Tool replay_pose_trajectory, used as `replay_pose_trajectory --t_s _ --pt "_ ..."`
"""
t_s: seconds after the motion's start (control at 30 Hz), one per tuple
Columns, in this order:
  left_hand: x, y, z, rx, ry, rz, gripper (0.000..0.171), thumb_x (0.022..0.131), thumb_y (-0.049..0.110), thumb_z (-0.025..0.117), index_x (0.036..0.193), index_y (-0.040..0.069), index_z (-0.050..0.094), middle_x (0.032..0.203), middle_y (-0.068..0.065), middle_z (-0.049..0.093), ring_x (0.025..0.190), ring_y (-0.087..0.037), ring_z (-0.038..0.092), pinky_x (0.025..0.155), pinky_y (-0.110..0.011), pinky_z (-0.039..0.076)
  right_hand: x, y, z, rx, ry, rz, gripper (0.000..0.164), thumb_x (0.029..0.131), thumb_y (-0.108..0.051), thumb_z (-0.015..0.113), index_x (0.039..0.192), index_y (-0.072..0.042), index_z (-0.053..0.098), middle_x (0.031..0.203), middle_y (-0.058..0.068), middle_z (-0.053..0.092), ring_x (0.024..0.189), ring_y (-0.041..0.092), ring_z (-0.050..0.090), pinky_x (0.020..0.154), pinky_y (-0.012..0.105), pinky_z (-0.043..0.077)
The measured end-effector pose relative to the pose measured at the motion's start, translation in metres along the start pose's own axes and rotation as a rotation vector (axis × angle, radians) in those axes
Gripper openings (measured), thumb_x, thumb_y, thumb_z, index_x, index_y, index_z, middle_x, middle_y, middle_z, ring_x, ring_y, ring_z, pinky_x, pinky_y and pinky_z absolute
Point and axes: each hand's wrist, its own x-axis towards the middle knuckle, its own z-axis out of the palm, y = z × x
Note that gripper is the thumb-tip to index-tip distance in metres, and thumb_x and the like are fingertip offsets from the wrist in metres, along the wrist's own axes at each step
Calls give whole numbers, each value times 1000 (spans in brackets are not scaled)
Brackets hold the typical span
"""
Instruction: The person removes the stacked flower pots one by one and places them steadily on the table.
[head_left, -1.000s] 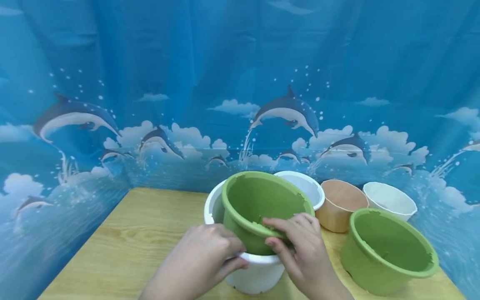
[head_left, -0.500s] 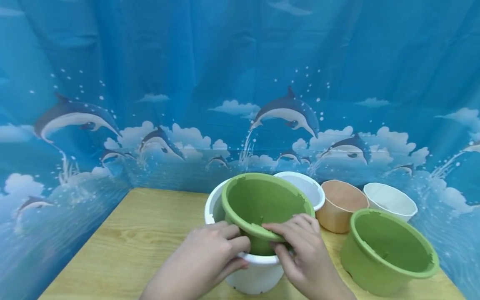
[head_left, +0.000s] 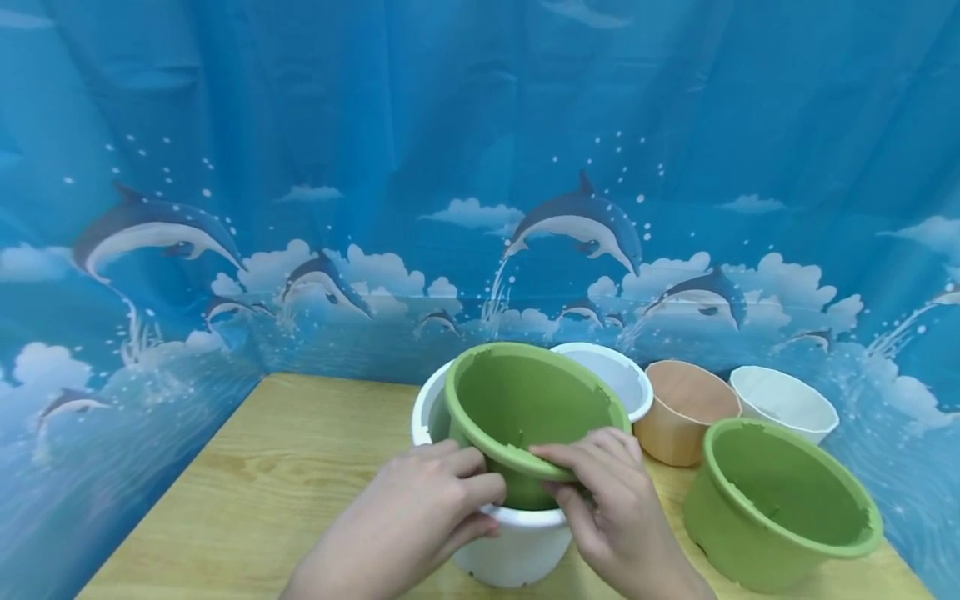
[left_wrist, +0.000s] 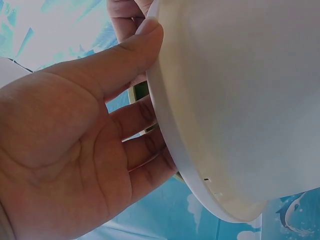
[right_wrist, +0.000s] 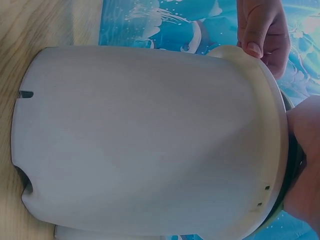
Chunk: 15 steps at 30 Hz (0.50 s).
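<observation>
A green plastic flowerpot point(head_left: 536, 392) sits tilted inside a white flowerpot point(head_left: 513, 554) at the table's front middle in the head view. My left hand point(head_left: 427, 508) grips the white pot's near rim, thumb outside; the left wrist view shows its other fingers reaching over the white rim point(left_wrist: 175, 135). On the green pot's near rim my right hand point(head_left: 618, 504) pinches, fingertips inside and thumb beneath. In the right wrist view the upright white pot point(right_wrist: 140, 135) appears sideways and hides most of the green one. The green pot's base is hidden.
A second green flowerpot point(head_left: 780, 500) stands at right. Behind are another white pot point(head_left: 611, 379), an orange-brown pot point(head_left: 678, 425) and a faceted white pot point(head_left: 783, 400). The wooden table point(head_left: 255, 483) extends left, with a blue dolphin curtain point(head_left: 390, 208) behind it.
Both pots stay about where they were. My left index finger has shifted over the white rim, and my right thumb has slid slightly further under the green rim.
</observation>
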Motion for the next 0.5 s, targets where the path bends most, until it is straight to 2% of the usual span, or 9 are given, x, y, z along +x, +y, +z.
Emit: replay_pose_trajectory --t_s 0.13,0.37,0.5 --pt "1 0 -1 -10 -16 -2 13 90 41 69 97 30 67 96 15 62 88 -3 57 75 -26 52 -1 0 0 -3 0 -1 24 88 -12 64 109 -6 72 90 -2 72 77 9 57 85 29 34" --pt "2 1 -1 -14 -22 -12 13 91 42 68 97 31 67 97 16 62 91 -3 58 77 -27 53 0 0 0 -8 8 -1 26 100 -25 57 108 -5 72 91 -2 72 78 10 57 88 30 34" --pt "1 1 -2 -11 -25 -16 13 91 42 67 97 31 67 96 16 62 90 -3 58 76 -27 53 0 -1 0 -4 14 -3 27 101 -25 56 107 -5 72 90 -1 72 79 11 57 89 29 34"
